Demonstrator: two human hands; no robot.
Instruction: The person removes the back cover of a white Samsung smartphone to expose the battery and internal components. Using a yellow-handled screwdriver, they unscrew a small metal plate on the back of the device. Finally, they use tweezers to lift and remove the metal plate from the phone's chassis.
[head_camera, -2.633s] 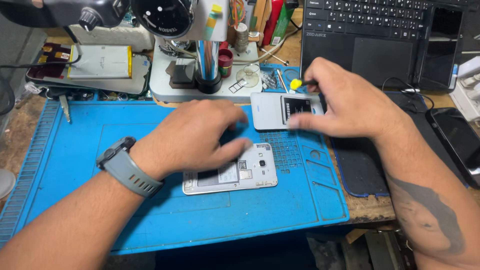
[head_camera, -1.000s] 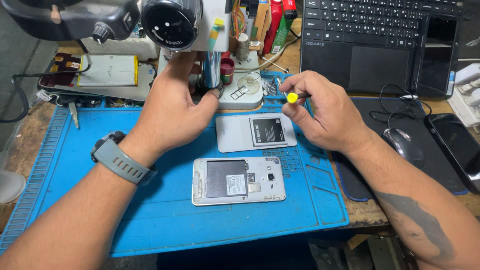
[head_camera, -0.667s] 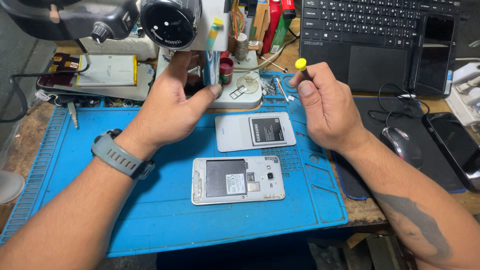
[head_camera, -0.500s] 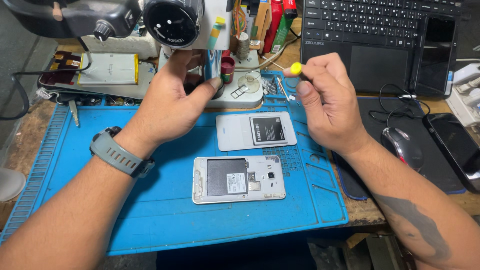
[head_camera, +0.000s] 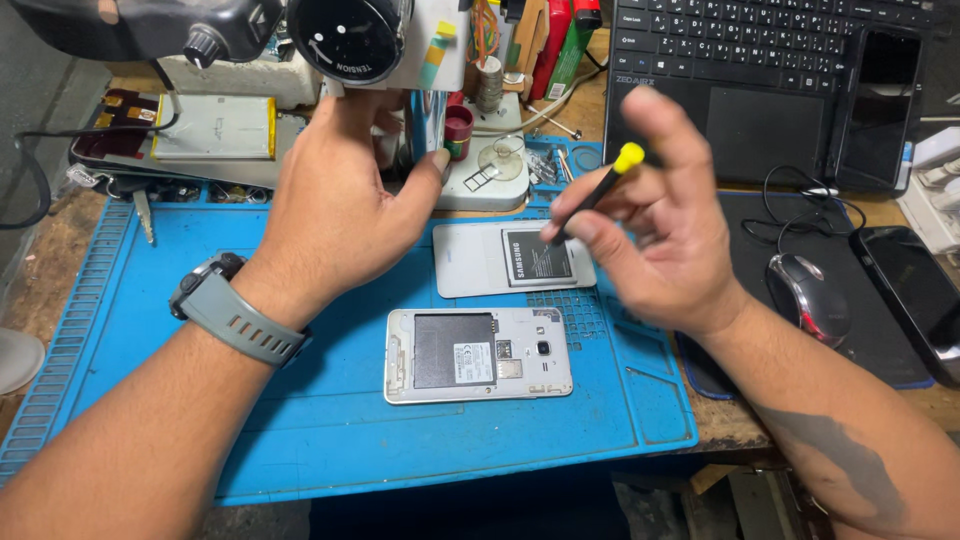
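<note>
**A:** Where do you stand with the phone? Your opened smartphone (head_camera: 479, 354) lies face down on the blue repair mat (head_camera: 300, 440), near the middle, with its back cover already off and the battery bay empty.

**B:** And the parts you took out?

**A:** The white back cover (head_camera: 470, 260) lies just above the phone on the mat, and the battery (head_camera: 538, 258) rests on top of it. So judging by how things lie, the opening is done; the inner frame of the phone looks untouched as yet, though the screws are too small to tell.

**B:** What are your hands doing?

**A:** Your right hand (head_camera: 665, 235) is closed around a small screwdriver with a yellow cap (head_camera: 596, 192), held in the fingertips with the tip pointing down toward the battery, above it rather than touching, as far as I can tell. Your left hand (head_camera: 335, 215) is up at the back edge of the mat, fingers curled around the post of the microscope stand (head_camera: 432, 120); it grips that and nothing else.

**B:** Anything close by to mind?

**A:** The white stand base (head_camera: 490, 175) carries a small red pot (head_camera: 458, 125), and a computer mouse (head_camera: 808, 295) sits on the dark pad to your right, well apart from the phone.
</note>
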